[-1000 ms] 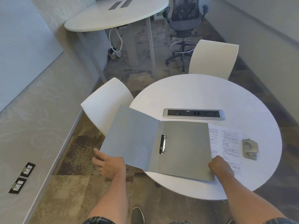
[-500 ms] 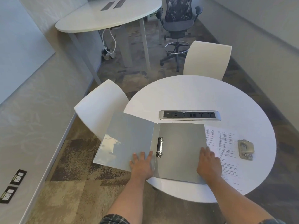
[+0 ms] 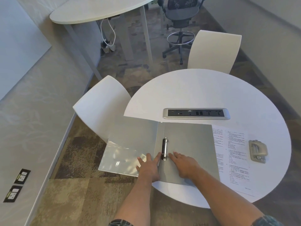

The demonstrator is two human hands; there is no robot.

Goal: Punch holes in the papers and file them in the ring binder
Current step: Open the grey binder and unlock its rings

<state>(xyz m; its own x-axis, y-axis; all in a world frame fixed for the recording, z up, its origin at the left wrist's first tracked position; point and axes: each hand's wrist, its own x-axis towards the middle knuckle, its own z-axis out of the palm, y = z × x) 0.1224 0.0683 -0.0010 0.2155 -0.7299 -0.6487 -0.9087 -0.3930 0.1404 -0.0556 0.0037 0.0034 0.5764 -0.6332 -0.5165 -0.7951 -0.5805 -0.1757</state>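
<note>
Since the earlier frame, right hand (image 3: 184, 165) slid from the back cover's right edge to just beside the ring mechanism (image 3: 164, 148); left hand (image 3: 149, 165) lies flat at the spine, both with fingers extended, gripping nothing. Ring binder (image 3: 187, 144), lower centre, open, front cover overhanging the round white table (image 3: 203, 92); papers (image 3: 231, 154) partly under it, hole punch (image 3: 258, 151) at right: judged unpunched, unfiled. Room: white chairs (image 3: 104, 105), carpet, second table upper left.
</note>
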